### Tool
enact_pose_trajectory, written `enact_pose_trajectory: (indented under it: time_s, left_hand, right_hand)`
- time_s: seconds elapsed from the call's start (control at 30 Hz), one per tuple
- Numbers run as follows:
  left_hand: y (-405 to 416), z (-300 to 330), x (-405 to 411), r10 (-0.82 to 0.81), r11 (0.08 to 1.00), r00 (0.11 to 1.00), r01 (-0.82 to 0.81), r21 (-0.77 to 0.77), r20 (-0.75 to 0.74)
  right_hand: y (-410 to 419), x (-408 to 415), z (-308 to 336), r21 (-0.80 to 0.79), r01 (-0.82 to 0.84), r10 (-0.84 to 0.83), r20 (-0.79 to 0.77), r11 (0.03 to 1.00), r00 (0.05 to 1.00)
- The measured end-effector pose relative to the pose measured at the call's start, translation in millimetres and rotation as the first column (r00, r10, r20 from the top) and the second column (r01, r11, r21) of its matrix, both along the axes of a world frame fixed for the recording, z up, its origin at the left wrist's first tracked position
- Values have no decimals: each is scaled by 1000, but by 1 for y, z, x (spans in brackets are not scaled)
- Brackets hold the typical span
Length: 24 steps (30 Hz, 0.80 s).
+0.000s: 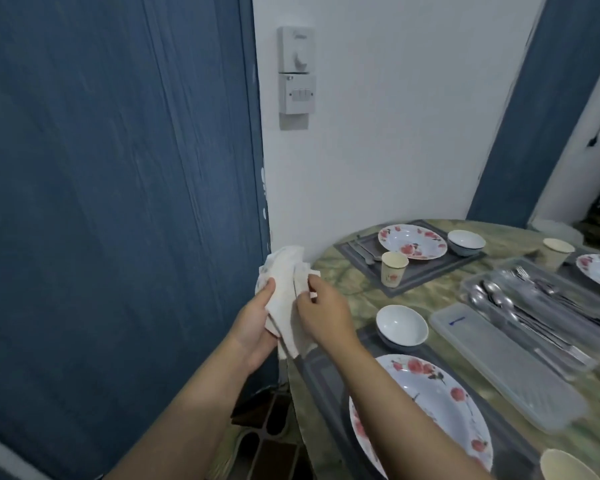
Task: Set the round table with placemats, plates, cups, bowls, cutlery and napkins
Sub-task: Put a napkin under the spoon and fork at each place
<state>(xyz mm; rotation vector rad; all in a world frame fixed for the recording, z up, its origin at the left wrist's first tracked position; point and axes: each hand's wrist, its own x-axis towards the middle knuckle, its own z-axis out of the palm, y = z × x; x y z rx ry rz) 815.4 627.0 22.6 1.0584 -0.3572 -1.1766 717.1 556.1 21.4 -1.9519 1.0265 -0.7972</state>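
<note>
We hold a stack of white paper napkins point(288, 299) off the left edge of the round green marble-patterned table point(426, 292), in front of the blue wooden door point(118, 202). Our left hand point(257, 327) supports the stack from below, fingers curled around it. Our right hand point(321, 315) pinches the top napkin edge between thumb and fingertips. On the table, nearest the napkins, a white ceramic bowl point(401, 324) sits on a grey rectangular placemat point(326, 386) with a white floral plate point(426, 410). Toward the table's far edge lies a second floral plate point(413, 241). At the table's centre stands a clear plastic cutlery tray point(541, 299), its lid point(506, 362) beside it.
</note>
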Motion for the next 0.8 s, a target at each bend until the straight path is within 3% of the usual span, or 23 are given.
enact_pose_trajectory:
  time_s: [0.2, 0.27, 0.33, 0.4, 0.7, 0.8]
  left_hand:
    - [-43, -6, 80, -18, 997, 997, 12, 81, 74]
    - [-60, -8, 99, -56, 995, 996, 50, 89, 67]
    - [-79, -9, 109, -92, 992, 994, 87, 92, 52]
    - [-101, -12, 117, -131, 986, 991, 127, 106, 36]
    - [-218, -27, 167, -360, 925, 926, 339, 172, 112]
    - [-256, -39, 184, -317, 943, 884, 255, 214, 344]
  right_hand:
    - [-46, 59, 4, 204, 27, -50, 109, 979, 993]
    - [-53, 77, 4, 237, -3, -13, 66, 972, 998]
    - [-60, 92, 1, 160, 32, -31, -11, 987, 999]
    - [-72, 102, 0, 60, 103, -100, -49, 993, 994]
    - [-164, 127, -19, 191, 494, -501, -9, 848, 865]
    - [-185, 126, -20, 276, 581, -619, 70, 765, 782]
